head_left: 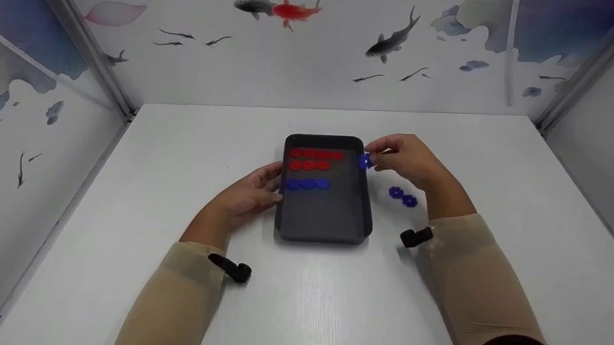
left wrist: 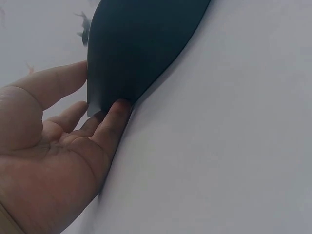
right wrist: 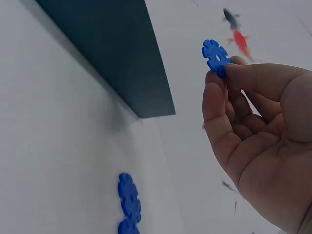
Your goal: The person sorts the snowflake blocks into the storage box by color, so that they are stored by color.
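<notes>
Between thumb and fingers, my right hand (head_left: 405,156) pinches a blue flower-shaped plastic disc (right wrist: 214,54), held up at the right rim of a dark rectangular tray (head_left: 325,221). My left hand (head_left: 245,193) touches the tray's left side wall with its fingers and thumb, as the left wrist view also shows. Inside the tray lie two rows of red discs, an upper row (head_left: 317,154) and a shorter one (head_left: 309,165). Below them is a row of blue discs (head_left: 308,184). On the table right of the tray, two blue discs (head_left: 403,197) lie side by side.
The tray stands on a white table (head_left: 290,298). Behind it rises a white panel (head_left: 312,73) with painted fish, and similar panels stand at left and right. A small black camera (head_left: 416,237) sits on the right wrist, another (head_left: 233,269) on the left.
</notes>
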Available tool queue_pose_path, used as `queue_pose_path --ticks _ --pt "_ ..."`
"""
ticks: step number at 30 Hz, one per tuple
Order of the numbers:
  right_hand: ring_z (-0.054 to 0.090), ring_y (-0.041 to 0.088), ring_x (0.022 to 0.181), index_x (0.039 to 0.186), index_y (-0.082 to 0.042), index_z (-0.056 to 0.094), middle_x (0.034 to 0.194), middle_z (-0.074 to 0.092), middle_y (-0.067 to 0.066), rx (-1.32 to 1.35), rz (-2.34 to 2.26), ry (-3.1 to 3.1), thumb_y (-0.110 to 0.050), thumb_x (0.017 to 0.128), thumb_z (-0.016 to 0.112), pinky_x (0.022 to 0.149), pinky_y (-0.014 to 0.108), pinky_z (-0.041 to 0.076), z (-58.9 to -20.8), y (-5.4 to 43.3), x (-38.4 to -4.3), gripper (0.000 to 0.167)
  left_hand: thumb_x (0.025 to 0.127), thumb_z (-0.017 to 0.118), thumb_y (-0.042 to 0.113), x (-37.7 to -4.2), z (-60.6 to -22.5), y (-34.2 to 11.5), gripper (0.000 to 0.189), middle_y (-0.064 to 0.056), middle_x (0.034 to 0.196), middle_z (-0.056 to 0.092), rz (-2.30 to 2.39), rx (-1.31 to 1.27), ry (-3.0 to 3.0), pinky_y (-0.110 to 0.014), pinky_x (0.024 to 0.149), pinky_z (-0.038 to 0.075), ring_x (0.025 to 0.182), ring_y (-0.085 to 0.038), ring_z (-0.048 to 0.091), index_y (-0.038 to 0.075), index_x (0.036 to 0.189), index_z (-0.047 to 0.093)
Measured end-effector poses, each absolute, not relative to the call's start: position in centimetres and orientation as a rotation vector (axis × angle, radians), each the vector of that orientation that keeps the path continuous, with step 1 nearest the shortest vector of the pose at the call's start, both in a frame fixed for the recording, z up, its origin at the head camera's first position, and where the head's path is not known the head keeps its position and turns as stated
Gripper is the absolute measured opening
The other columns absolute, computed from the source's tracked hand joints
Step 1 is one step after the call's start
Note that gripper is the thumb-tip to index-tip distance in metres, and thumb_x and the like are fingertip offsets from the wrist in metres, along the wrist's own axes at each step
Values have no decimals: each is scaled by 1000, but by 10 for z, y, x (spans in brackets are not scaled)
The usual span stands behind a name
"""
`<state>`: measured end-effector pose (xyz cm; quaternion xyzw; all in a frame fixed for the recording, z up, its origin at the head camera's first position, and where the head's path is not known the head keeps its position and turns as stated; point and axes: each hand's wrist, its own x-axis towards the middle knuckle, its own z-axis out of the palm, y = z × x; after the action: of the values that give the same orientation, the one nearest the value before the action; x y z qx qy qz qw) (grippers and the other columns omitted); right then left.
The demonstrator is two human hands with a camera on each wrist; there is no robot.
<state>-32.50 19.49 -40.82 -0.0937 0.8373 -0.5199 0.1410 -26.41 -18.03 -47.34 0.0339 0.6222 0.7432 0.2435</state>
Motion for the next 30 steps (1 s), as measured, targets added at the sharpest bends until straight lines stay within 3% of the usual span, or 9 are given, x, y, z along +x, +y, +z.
queue_pose_path --ticks 6,10,18,30 --pt "74 26 110 128 -15 77 122 74 6 -345 -1353 2412 -14 103 70 106 40 60 -395 167 -324 25 92 68 -14 -264 -474 -182 90 4 177 30 2029 76 1700 -43 131 34 167 -19 23 21 168 34" --pt "74 22 104 127 -16 77 117 77 5 -395 -1271 2381 -14 102 71 103 42 60 -388 150 -333 25 93 67 -14 -264 -474 -182 89 3 177 29 2041 82 1689 -43 131 34 167 -18 23 20 168 34" --pt "72 30 113 134 -13 73 115 72 4 -432 -1060 2332 -12 102 69 108 52 57 -390 126 -350 32 92 66 -16 -264 -475 -181 90 4 177 30 2061 80 1670 -43 130 37 166 -18 26 20 168 34" --pt "68 24 109 129 -22 76 123 73 3 -408 -762 2383 -18 104 66 104 47 56 -403 110 -361 27 91 68 -15 -265 -474 -181 92 2 177 30 2052 90 1673 -41 127 40 166 -18 27 20 169 33"
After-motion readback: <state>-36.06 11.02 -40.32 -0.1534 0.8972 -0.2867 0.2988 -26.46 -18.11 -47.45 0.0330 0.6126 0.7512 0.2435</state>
